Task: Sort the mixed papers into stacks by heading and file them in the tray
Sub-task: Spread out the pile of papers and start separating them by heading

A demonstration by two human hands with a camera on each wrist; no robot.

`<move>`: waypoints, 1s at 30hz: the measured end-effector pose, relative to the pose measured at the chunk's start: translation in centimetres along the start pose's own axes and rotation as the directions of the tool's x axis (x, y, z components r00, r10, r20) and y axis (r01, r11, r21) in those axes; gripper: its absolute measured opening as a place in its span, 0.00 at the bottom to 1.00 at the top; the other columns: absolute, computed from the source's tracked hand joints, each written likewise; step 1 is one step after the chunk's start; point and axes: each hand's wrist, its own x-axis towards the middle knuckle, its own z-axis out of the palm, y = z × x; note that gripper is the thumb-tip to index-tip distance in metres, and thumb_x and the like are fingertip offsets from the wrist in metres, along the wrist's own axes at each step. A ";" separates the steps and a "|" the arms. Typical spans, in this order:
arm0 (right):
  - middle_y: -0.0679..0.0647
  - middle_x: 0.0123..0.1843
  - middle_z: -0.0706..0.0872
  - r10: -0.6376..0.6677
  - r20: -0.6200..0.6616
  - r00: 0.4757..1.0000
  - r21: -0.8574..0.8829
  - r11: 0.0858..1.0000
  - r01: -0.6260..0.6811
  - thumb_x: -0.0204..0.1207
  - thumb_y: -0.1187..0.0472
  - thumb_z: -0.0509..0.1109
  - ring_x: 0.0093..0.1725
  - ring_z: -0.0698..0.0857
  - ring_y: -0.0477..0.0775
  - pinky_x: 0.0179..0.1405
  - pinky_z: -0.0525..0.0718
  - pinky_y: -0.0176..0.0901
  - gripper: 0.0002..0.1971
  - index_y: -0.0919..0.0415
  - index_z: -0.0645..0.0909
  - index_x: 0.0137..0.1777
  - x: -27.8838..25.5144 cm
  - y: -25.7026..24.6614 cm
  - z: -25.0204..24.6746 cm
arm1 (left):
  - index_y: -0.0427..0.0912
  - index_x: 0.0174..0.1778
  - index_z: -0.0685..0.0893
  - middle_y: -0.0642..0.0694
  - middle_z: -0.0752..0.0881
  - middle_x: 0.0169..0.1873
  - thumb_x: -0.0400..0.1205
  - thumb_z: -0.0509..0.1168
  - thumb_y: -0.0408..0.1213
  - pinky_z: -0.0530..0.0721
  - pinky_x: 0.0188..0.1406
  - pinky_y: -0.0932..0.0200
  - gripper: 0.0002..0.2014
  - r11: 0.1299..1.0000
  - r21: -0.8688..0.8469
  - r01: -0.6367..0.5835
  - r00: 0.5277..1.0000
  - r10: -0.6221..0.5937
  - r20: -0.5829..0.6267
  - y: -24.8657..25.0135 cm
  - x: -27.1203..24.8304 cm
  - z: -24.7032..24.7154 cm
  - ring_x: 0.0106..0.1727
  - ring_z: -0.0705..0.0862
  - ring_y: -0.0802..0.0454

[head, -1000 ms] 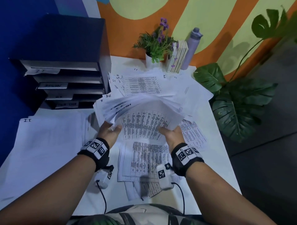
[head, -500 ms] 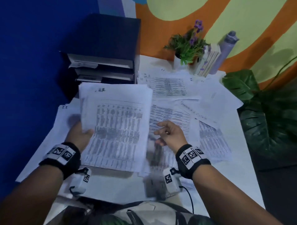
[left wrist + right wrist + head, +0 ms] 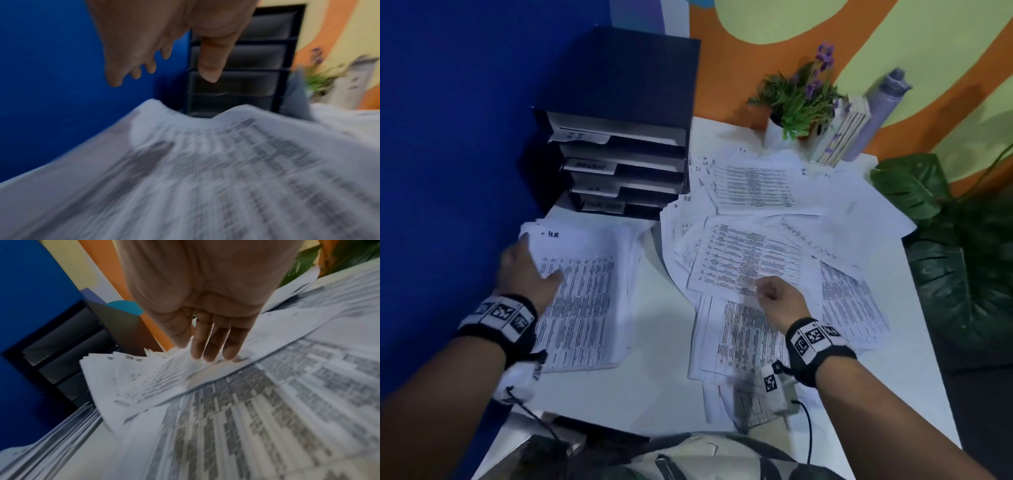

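We list, largest first: the white table [image 3: 664,387]; the black filing tray [image 3: 619,144] at its far left corner, 4 labelled slots facing us; the loose heap of mixed papers [image 3: 756,219] spread over the table's right half; the sorted stack [image 3: 589,291] headed "HR" at the left, just in front of the tray. Our left hand [image 3: 524,277] lies on that stack's left edge with fingers spread and relaxed, clamping nothing. Our right hand [image 3: 779,301] rests on the heap, fingers straight and together on a printed sheet [image 3: 164,374]. Step in hand, we judge: sorting, filing not begun. Next move calls for reading that sheet's heading, then lifting it alone.
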 end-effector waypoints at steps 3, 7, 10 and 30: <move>0.53 0.65 0.82 0.011 -0.084 0.996 -0.067 0.998 -0.017 0.81 0.65 0.65 0.60 0.82 0.52 0.56 0.80 0.40 0.14 0.54 0.81 0.64 1.1 1.3 -2.6 | 0.51 0.84 0.52 0.46 0.56 0.83 0.78 0.72 0.43 0.65 0.79 0.47 0.43 0.973 -0.217 -0.081 0.989 0.105 0.105 5.0 -0.5 3.2 0.81 0.62 0.46; 0.58 0.72 0.73 0.020 -0.198 0.980 -0.190 0.980 -0.058 0.80 0.64 0.65 0.69 0.76 0.58 0.60 0.71 0.39 0.16 0.55 0.80 0.67 3.1 3.3 -6.8 | 0.48 0.84 0.55 0.47 0.65 0.81 0.78 0.73 0.46 0.69 0.77 0.45 0.43 0.898 -0.435 0.064 0.939 0.093 0.330 10.4 -1.2 7.4 0.79 0.68 0.47; 0.59 0.72 0.70 0.068 -0.271 0.960 -0.192 0.974 -0.123 0.76 0.66 0.66 0.72 0.73 0.64 0.72 0.71 0.49 0.21 0.54 0.79 0.70 4.6 5.5 -9.6 | 0.57 0.80 0.64 0.54 0.74 0.75 0.67 0.76 0.57 0.73 0.74 0.43 0.46 0.868 -0.456 0.198 0.864 0.066 0.500 12.1 -1.1 10.4 0.73 0.76 0.48; 0.62 0.74 0.66 0.340 -0.254 0.905 0.170 0.937 -0.304 0.75 0.64 0.68 0.57 0.82 0.64 0.61 0.83 0.56 0.36 0.42 0.62 0.81 13.3 10.7 -14.8 | 0.37 0.70 0.77 0.37 0.84 0.63 0.74 0.76 0.32 0.81 0.63 0.49 0.28 0.982 -0.169 0.084 0.912 -0.007 0.411 16.1 -1.5 19.8 0.61 0.83 0.39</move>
